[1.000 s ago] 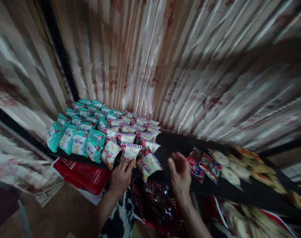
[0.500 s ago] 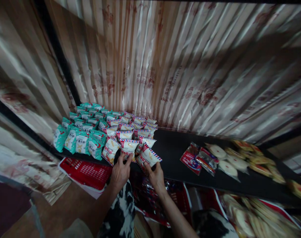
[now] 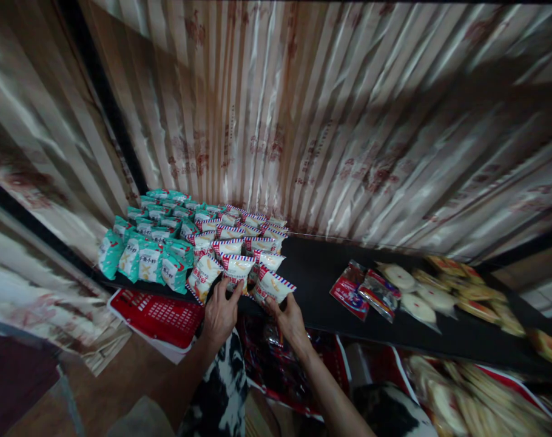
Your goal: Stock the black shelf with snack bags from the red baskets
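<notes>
My left hand [image 3: 220, 311] pinches the bottom edge of a white snack packet with a red-and-blue striped border [image 3: 235, 270] at the front of a black shelf [image 3: 319, 285]. My right hand [image 3: 290, 317] grips the lower edge of a like packet [image 3: 272, 285] just to the right. Both packets belong to rows of the same white packets [image 3: 239, 237]. Teal snack packets [image 3: 151, 243] fill the shelf's left end.
Red-wrapped packets [image 3: 349, 290] and round pale cakes in clear wrap [image 3: 417, 297] lie on the shelf's right part. A red basket [image 3: 160, 315] sits below the shelf at left. Striped foil-like sheeting [image 3: 303, 121] backs the shelf. More goods lie below at right [image 3: 462, 400].
My right hand came in from the open shelf and took hold of the rightmost front packet. My left hand stayed at its packet. The view pulled back slightly.
</notes>
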Motion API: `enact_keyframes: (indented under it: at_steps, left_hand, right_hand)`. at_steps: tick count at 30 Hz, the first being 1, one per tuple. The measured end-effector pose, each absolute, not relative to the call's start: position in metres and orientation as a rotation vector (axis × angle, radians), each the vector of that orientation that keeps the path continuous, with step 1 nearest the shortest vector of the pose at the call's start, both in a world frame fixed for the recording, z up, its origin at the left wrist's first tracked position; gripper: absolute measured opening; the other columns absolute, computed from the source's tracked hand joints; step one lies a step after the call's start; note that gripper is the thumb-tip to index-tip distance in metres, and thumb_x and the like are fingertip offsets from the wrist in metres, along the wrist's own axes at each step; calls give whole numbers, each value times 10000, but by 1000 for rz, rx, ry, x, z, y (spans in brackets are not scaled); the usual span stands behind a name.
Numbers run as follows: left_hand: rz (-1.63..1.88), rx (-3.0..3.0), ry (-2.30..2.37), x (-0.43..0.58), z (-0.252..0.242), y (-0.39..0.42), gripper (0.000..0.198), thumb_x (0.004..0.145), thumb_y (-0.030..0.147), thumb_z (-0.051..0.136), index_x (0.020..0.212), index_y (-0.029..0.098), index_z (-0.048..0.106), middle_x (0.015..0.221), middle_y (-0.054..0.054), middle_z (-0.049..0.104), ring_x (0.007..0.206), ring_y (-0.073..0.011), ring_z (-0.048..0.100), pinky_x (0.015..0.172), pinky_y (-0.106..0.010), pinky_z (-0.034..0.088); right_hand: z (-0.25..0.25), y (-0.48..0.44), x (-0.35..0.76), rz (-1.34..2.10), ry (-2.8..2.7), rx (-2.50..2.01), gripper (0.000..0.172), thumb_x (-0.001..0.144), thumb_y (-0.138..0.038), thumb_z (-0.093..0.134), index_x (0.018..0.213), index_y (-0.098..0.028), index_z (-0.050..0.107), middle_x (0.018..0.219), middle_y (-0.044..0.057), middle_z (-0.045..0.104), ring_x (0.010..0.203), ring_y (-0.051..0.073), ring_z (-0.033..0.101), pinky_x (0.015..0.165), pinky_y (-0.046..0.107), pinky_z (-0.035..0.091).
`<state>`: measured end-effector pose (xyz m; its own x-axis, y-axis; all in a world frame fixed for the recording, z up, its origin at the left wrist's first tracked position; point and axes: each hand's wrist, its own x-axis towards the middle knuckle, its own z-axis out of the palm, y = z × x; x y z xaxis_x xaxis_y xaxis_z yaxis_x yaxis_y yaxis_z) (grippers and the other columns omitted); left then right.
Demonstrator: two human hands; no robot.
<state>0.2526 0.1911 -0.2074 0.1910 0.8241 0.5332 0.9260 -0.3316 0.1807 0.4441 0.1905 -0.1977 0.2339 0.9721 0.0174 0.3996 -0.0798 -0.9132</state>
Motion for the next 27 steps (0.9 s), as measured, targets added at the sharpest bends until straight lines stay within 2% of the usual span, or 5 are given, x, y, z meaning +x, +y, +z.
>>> enact_keyframes:
  at_steps: [7,19,22,27]
  left_hand:
    - [-922,-2256,-1678,251,-207,192,607,797,87,457,1365,292,398,1290,-113,432,1218,-259,418,958,-391,443]
    - [-868,-2277,-1717,251,-209,192,673,771,74,480,1393,289,338,1312,-115,410,1197,-252,435,918,-373,466]
    - [-999,-2225,-1701,248,-210,189,602,802,89,461,1367,280,381,1272,-111,429,1170,-236,459,907,-368,475]
    - [-1383,-1826,-1906,234,-214,183,445,860,146,422,1304,164,441,1213,-143,442,1151,-235,478,928,-380,465]
  right_hand:
    - [-197,192,442,863,-1317,-1593,380,711,-462,614,973,-197,534,961,85,710,879,254,662,766,374,517]
    - [-191,192,438,901,-1309,-1535,460,692,-474,615,1043,-191,525,1018,100,694,927,262,649,798,386,510]
    - [-189,189,435,908,-1280,-1555,521,676,-492,628,1073,-184,492,1042,112,681,943,267,643,824,395,500]
    - [-191,186,436,905,-1292,-1557,552,665,-504,646,1087,-190,480,1049,105,673,966,271,633,849,400,488]
